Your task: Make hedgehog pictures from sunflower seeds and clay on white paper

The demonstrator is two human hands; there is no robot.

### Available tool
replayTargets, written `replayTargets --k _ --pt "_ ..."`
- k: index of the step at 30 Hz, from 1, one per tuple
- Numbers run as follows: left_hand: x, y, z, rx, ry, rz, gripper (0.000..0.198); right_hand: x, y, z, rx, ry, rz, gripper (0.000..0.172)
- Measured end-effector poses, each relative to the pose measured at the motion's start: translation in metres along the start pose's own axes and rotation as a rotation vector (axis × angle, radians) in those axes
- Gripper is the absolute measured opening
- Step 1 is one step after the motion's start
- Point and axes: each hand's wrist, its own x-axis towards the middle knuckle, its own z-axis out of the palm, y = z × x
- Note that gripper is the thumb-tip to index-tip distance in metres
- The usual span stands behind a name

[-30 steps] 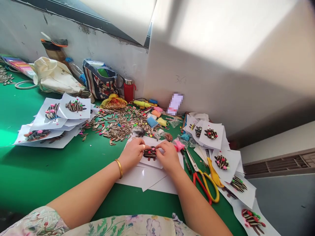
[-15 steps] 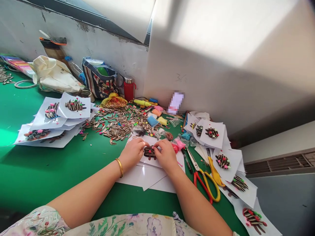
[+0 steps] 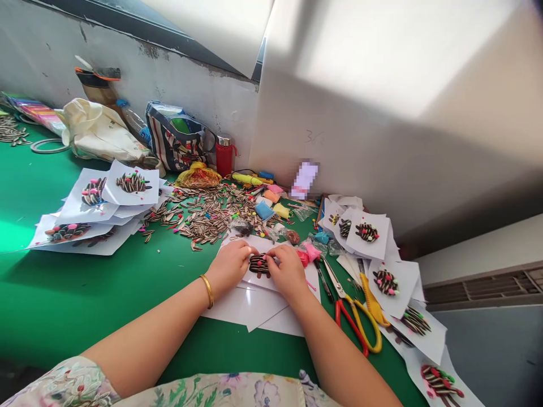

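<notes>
My left hand [image 3: 229,264] and my right hand [image 3: 286,270] rest on a stack of white paper sheets [image 3: 254,302] on the green table [image 3: 85,294]. Between them lies a small brown clay hedgehog figure [image 3: 258,264] studded with striped sunflower seeds and coloured dots. Both hands have their fingers curled and pinched at its edges, the left on its left side, the right on its right. A gold bangle [image 3: 207,290] sits on my left wrist.
A heap of sunflower seeds [image 3: 207,217] lies just beyond the hands. Finished figures on paper lie at the left [image 3: 123,189] and right [image 3: 367,233]. Scissors [image 3: 354,319] lie to the right. Clay pieces [image 3: 263,210], a red flask [image 3: 223,155] and bags [image 3: 176,138] line the wall.
Both hands stay on the figure, the fingers shifting slightly closer around it. The view has shifted a little.
</notes>
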Motion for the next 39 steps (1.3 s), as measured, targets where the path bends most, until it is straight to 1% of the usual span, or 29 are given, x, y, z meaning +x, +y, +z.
replayTargets --k 12,20,28,34,39 --pt "0.0 -0.001 0.0 -0.002 -0.008 -0.004 0.033 -0.003 0.003 -0.01 0.025 0.013 -0.024 0.021" --pt "0.0 0.0 -0.001 -0.018 -0.009 -0.008 0.033 -0.004 0.004 -0.006 0.04 0.015 -0.047 0.019" --pt "0.001 0.003 -0.002 0.023 -0.033 0.026 0.047 -0.004 0.006 -0.007 0.069 0.031 -0.059 0.019" --pt "0.0 0.006 -0.004 0.016 -0.046 -0.001 0.047 -0.004 0.007 -0.007 0.097 0.044 -0.07 0.018" --pt "0.0 0.004 -0.002 0.032 -0.044 0.013 0.049 -0.004 0.008 -0.008 0.103 0.049 -0.075 0.019"
